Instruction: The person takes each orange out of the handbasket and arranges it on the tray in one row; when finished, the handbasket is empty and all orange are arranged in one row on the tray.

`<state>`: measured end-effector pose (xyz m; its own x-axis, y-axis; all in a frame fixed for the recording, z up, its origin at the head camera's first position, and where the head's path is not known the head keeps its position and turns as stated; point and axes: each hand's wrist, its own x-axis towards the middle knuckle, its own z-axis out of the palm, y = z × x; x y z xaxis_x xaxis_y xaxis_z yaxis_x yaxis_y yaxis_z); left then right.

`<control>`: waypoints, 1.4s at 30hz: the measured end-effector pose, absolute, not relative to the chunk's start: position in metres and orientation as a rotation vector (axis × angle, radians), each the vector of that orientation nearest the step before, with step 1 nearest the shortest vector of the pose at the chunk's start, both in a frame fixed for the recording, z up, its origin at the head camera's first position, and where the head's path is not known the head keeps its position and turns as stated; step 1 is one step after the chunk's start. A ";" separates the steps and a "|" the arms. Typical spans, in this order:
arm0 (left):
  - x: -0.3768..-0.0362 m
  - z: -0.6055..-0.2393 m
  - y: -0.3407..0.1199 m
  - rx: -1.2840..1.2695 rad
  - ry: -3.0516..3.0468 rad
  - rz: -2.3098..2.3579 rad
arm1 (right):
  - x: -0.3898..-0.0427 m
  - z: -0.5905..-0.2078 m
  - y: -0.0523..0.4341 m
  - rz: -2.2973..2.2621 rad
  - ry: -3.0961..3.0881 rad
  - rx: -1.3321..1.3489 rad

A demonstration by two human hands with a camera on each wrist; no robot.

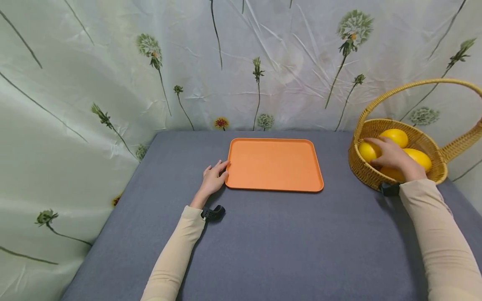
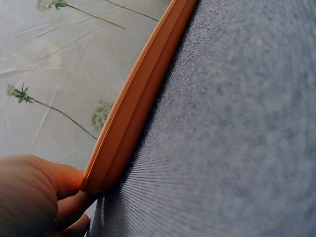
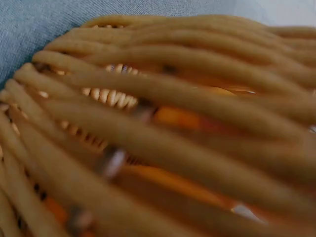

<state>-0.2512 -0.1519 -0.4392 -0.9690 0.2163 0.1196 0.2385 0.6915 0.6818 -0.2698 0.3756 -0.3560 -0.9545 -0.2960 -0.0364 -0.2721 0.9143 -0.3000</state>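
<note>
An orange tray (image 1: pixel 275 165) lies flat in the middle of the grey table. My left hand (image 1: pixel 219 170) rests on the cloth at the tray's left edge, its relaxed fingers touching the rim. In the left wrist view those fingers (image 2: pixel 64 180) lie against the tray's rim (image 2: pixel 128 123). At the right stands a wicker basket (image 1: pixel 363 169) with three yellow fruits. My right hand (image 1: pixel 381 151) is inside it, fingers curved over the leftmost yellow fruit (image 1: pixel 366 152). The right wrist view shows only the basket's weave (image 3: pixel 163 133), with orange-yellow fruit behind the gaps.
A grey cloth (image 1: pixel 263 242) covers the table. A flowered curtain (image 1: pixel 94 104) hangs close behind it and along its left side. The basket's tall handle (image 1: pixel 414 85) arches over my right hand. Two more yellow fruits (image 1: pixel 395 136) lie further back in the basket.
</note>
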 end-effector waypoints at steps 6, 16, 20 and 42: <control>-0.250 -0.437 -0.150 -0.397 -2.857 -1.161 | -0.266 -0.360 0.377 -0.511 2.986 -0.393; -0.246 -0.438 -0.149 -0.373 -2.880 -1.121 | -0.262 -0.362 0.375 -0.551 3.050 -0.263; -0.246 -0.438 -0.148 -0.377 -2.873 -1.112 | -0.261 -0.361 0.374 -0.532 3.055 -0.221; -0.248 -0.441 -0.154 -0.401 -2.871 -1.048 | -0.253 -0.365 0.366 -0.675 3.203 -0.195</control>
